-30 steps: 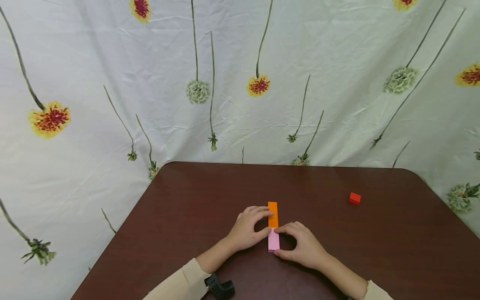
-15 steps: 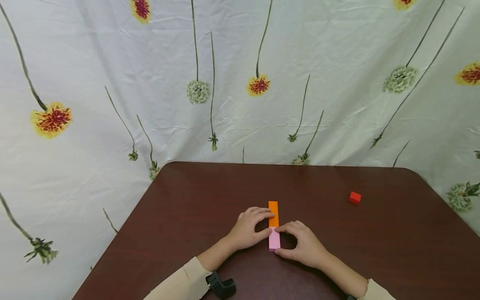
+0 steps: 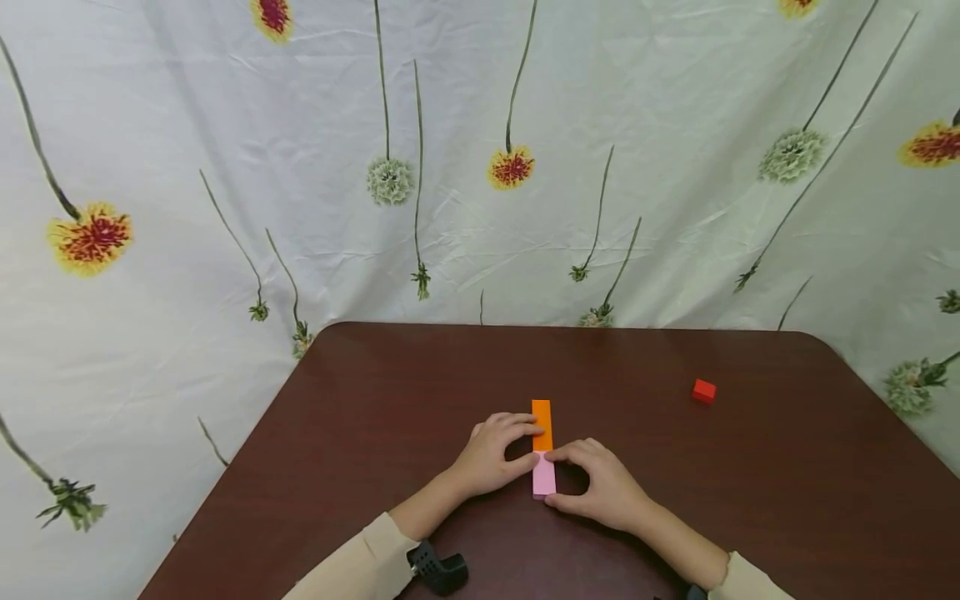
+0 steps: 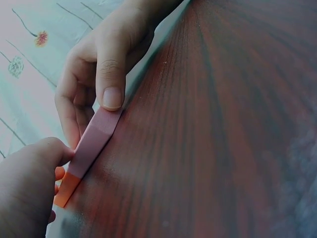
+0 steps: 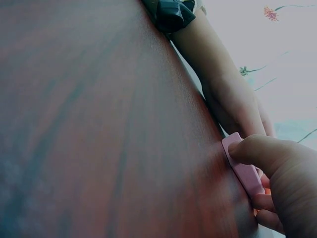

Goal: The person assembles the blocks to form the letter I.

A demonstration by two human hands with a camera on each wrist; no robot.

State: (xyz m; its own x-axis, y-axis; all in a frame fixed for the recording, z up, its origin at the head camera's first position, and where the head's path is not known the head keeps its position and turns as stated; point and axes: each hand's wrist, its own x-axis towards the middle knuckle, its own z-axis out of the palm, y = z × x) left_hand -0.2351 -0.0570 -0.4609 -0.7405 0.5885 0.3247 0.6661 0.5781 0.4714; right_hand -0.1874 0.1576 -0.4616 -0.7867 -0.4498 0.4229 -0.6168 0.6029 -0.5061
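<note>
An orange block (image 3: 542,422) and a pink block (image 3: 543,482) lie end to end on the dark brown table (image 3: 750,500), orange farther from me. My left hand (image 3: 534,447) curls at their left side, fingertips on the orange block and thumb against the pink one. My right hand (image 3: 557,478) pinches the pink block, index finger at the joint between the blocks and thumb at the near end. In the left wrist view the right thumb (image 4: 112,94) presses the pink block's (image 4: 94,141) end. The right wrist view shows the same thumb (image 5: 257,148) on the pink block (image 5: 243,173).
A small red cube (image 3: 703,390) sits alone toward the table's far right. A flower-printed cloth (image 3: 480,167) hangs behind the table. Black wrist-camera straps (image 3: 438,571) show at my left sleeve. The table's rounded far corners lie left and right.
Hands and blocks keep the same positions; only the head view has shifted slightly.
</note>
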